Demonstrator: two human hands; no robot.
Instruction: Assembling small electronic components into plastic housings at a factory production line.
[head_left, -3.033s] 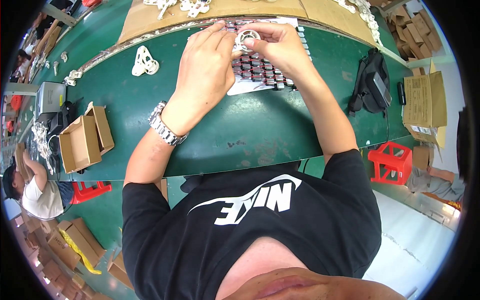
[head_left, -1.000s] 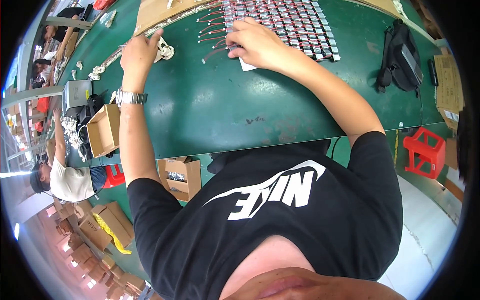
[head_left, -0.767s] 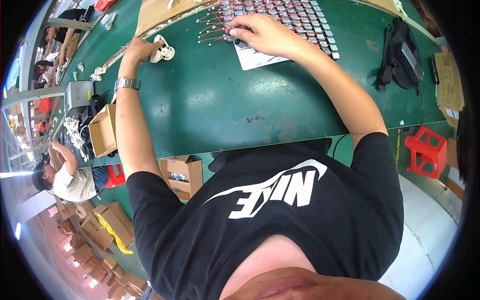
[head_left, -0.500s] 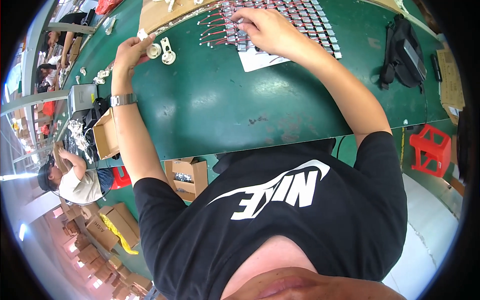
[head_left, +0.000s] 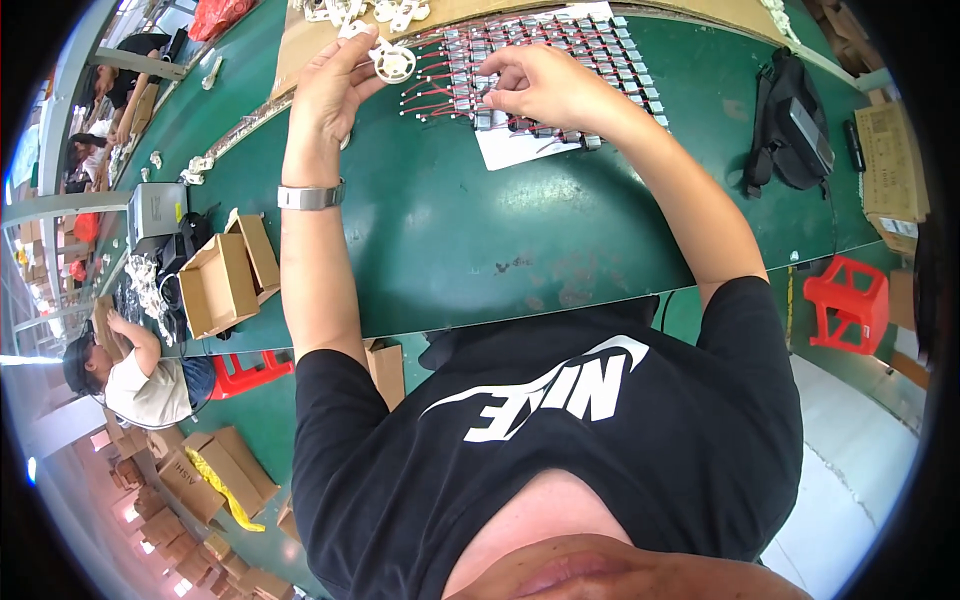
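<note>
My left hand (head_left: 335, 85) is closed on a white plastic part (head_left: 394, 64) with a round, spoked ring at one end. The ring sticks out to the right of my fingers. Behind my left wrist, the edge of another white part (head_left: 346, 139) shows on the table. My right hand (head_left: 545, 88) is over rows of small silver motors (head_left: 622, 75) with red wires, its thumb and fingers curled together at their left side. What lies between those fingertips is too small to make out. A white sheet (head_left: 520, 150) lies under the near motors.
More white parts (head_left: 402, 14) lie on cardboard (head_left: 300, 45) at the far side of the green table (head_left: 430, 230). A black bag (head_left: 790, 135) lies at right, near a red stool (head_left: 848, 305). Open cardboard boxes (head_left: 215, 290) stand at left, where a person (head_left: 140, 375) sits.
My left hand has moved right and up with the white part, whose ring now faces the camera. The right hand has shifted slightly right and nearer. The whole view has shifted a little.
</note>
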